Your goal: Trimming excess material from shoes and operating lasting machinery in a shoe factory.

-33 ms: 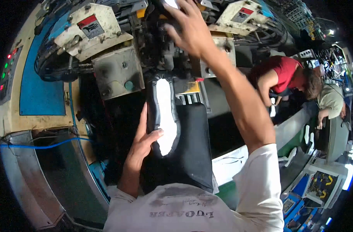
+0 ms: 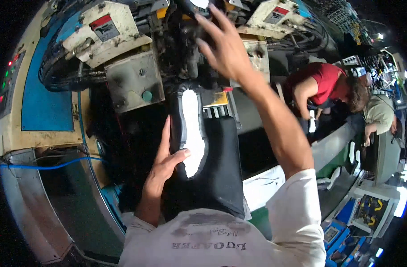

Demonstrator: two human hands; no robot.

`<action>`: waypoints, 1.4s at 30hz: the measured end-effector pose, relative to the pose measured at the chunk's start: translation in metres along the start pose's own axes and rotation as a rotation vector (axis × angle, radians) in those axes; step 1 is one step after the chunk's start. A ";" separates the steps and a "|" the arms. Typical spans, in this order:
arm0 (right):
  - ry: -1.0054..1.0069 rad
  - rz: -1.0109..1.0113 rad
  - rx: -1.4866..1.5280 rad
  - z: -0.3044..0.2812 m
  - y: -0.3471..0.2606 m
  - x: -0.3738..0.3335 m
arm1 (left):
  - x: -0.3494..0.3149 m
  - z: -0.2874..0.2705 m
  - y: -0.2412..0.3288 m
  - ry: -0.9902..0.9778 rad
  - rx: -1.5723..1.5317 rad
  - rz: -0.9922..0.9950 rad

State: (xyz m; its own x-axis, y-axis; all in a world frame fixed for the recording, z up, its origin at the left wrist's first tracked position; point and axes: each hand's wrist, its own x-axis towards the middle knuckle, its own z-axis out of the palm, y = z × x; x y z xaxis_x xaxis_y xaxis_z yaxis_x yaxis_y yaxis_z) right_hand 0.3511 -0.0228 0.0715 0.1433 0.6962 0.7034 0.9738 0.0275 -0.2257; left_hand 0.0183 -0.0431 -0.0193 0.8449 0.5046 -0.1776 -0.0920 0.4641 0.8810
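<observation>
A black shoe upper (image 2: 191,129) lies lengthwise before me with its white sole side facing up and its dark edge gathered around it. My left hand (image 2: 164,161) grips its near left side, thumb on the white face and fingers along the flank. Higher up, my right hand (image 2: 228,51) reaches over the machine (image 2: 191,62), fingers spread and slightly blurred, with nothing visible in them. Just beyond its fingertips is a second dark piece with a white face (image 2: 200,3), cut off by the upper edge of the picture.
Below the shoe upper is a black padded surface (image 2: 223,169). Metal housings (image 2: 134,82) flank the machine's middle. A control panel with lit buttons (image 2: 7,82) stands at left, beside a blue hose (image 2: 47,168). At right, a co-worker in red (image 2: 319,84) bends over a conveyor (image 2: 335,138).
My right hand has drawn back slightly from the white-faced piece at the top, showing more of it. My left hand keeps its hold on the shoe upper.
</observation>
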 end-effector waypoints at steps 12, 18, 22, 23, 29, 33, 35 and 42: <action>-0.337 1.498 -0.746 -0.176 -0.192 -0.634 | -0.073 0.026 -0.113 -0.135 0.395 -0.184; -0.120 1.659 -0.729 -0.158 -0.190 -0.658 | -0.032 0.046 -0.094 -0.136 1.391 -0.095; 0.027 1.772 -0.598 -0.156 -0.156 -0.651 | 0.009 0.065 -0.090 -0.009 1.390 -0.080; 0.097 1.740 -0.655 -0.148 -0.150 -0.647 | 0.017 0.069 -0.091 -0.037 1.465 -0.128; 0.044 1.954 -0.679 -0.136 -0.106 -0.651 | 0.035 0.065 -0.086 -0.114 1.617 -0.167; -0.047 1.791 -0.664 -0.147 -0.107 -0.652 | 0.039 0.072 -0.075 -0.107 1.630 -0.321; -0.021 1.656 -0.654 -0.164 -0.111 -0.669 | 0.039 0.075 -0.074 -0.123 1.646 -0.338; 0.241 1.749 -0.230 -0.194 -0.129 -0.656 | -0.007 0.044 -0.094 -0.149 1.196 -0.385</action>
State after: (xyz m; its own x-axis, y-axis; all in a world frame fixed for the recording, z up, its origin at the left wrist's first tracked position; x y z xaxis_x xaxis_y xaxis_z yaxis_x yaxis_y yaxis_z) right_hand 0.1653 -0.6218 -0.2301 0.9386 -0.3099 -0.1517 -0.3278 -0.6639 -0.6722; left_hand 0.0443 -0.1228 -0.0816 0.7691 0.3609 -0.5274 0.6390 -0.4237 0.6420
